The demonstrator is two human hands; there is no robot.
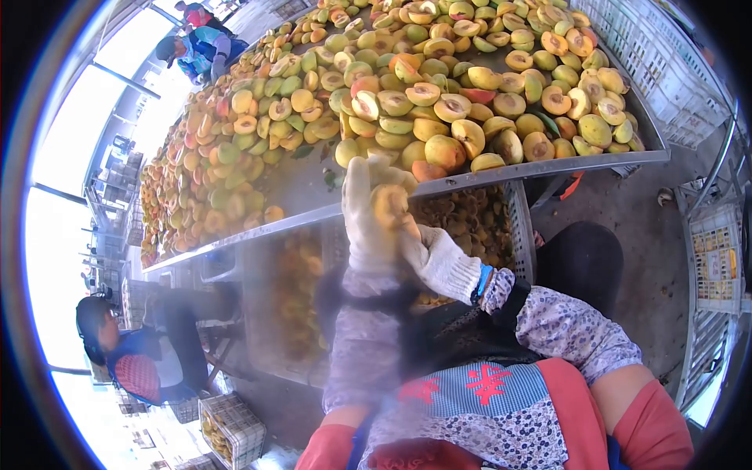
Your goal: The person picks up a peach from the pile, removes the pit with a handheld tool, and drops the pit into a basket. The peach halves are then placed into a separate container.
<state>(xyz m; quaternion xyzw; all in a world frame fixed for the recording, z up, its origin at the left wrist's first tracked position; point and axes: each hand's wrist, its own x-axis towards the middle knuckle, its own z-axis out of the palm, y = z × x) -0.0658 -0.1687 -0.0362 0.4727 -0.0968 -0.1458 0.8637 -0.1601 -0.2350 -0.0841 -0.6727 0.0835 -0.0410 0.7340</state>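
Observation:
Both my hands wear pale work gloves and meet at the metal table's front edge. My left hand [364,215] is raised, its fingers wrapped round a yellow-orange halved fruit [389,205]. Against the same fruit, from the right and below, presses my right hand [439,254], its fingertips partly hidden behind it. Just beyond them, halved and whole fruits [445,153] lie heaped on the metal table [313,205]. Some halves show brown pit hollows. Under the table edge, a crate [521,227] holds small brown pieces [462,223].
White crates [658,63] stand stacked at the upper right, another crate [714,258] at the right. One person [149,360] sits at the lower left near a fruit crate [235,427]. Other people [200,55] are at the far upper left.

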